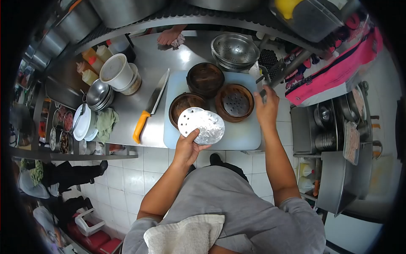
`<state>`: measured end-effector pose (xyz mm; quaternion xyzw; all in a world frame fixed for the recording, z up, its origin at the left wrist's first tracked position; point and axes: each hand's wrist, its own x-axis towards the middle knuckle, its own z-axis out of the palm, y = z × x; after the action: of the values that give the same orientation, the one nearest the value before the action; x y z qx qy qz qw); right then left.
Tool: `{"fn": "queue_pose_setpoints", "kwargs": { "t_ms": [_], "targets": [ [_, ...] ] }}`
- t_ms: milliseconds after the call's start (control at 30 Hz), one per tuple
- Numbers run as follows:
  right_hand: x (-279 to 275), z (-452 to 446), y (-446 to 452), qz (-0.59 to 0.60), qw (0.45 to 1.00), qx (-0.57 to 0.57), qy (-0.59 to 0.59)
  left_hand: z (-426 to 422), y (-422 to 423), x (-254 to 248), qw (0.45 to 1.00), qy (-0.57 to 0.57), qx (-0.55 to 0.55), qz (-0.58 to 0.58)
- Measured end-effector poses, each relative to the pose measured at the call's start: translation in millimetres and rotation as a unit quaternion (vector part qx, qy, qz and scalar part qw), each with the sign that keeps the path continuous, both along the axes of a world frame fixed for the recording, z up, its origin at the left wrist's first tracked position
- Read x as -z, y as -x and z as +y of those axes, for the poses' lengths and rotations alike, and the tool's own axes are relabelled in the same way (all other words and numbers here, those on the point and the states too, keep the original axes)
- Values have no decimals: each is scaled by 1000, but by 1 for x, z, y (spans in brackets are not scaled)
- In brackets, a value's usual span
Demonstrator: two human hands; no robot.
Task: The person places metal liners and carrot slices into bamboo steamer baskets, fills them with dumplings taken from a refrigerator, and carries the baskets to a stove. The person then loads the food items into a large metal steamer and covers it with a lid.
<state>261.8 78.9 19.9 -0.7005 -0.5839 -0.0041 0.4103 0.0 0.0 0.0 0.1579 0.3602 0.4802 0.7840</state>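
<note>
My left hand (186,149) is closed on perforated metal discs (206,128), fanned out with the thumb on top. They are held above a cutting board (247,137), partly covering a round wooden steamer basket (182,101). A second dark steamer basket (205,79) sits behind it. In a third steamer basket (220,101), at the right, lies a perforated disc (236,104). My right hand (267,109) is just right of that basket, over the board's edge, its fingers apart and holding nothing.
Left of the board lies a knife (146,118) with a yellow handle. Steel colanders (235,50) stand at the back right. White tubs (115,70), steel bowls (99,95) and a green cloth (106,124) are at left. Another person's hand (169,38) rests on a cloth across the counter.
</note>
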Motion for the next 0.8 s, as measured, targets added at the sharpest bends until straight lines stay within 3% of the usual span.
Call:
{"fn": "queue_pose_setpoints", "kwargs": {
  "t_ms": [67, 100, 167, 233, 333, 433, 567, 600, 667, 700, 767, 800],
  "targets": [
    [-16, -10, 11, 170, 980, -94, 36, -2, -1, -7, 999, -15, -35, -7],
    [-17, -18, 15, 214, 952, -159, 148, -3, -9, 0, 999, -9, -40, -25],
    [-19, -33, 49, 324, 848, -281, 312, 0, -7, -4, 998, -23, -53, -22],
    [-2, -32, 71, 393, 793, -278, 374, 2, 0, -10, 998, -32, -57, -6],
    [3, -20, 80, 500, 747, -269, 347, 4, 7, -11, 997, -22, -71, -4],
    [-5, -8, 89, 510, 778, -212, 300, 5, 14, -9, 994, -5, -112, 2],
    [27, 53, 79, 641, 705, -214, 214, -1, 22, -8, 989, 4, -144, 32],
    [20, 56, 83, 641, 703, -218, 217, -3, 24, -9, 988, 9, -150, 31],
    [6, 60, 92, 708, 640, -160, 252, -5, 25, -7, 987, 7, -155, 33],
    [-4, 54, 97, 708, 638, -165, 254, -5, 27, -7, 987, 4, -154, 34],
    [-17, 26, 102, 539, 658, -243, 467, -6, 29, -10, 987, 1, -157, 39],
    [-11, 14, 107, 461, 701, -306, 450, -6, 29, -11, 987, -2, -154, 41]
  ]
}}
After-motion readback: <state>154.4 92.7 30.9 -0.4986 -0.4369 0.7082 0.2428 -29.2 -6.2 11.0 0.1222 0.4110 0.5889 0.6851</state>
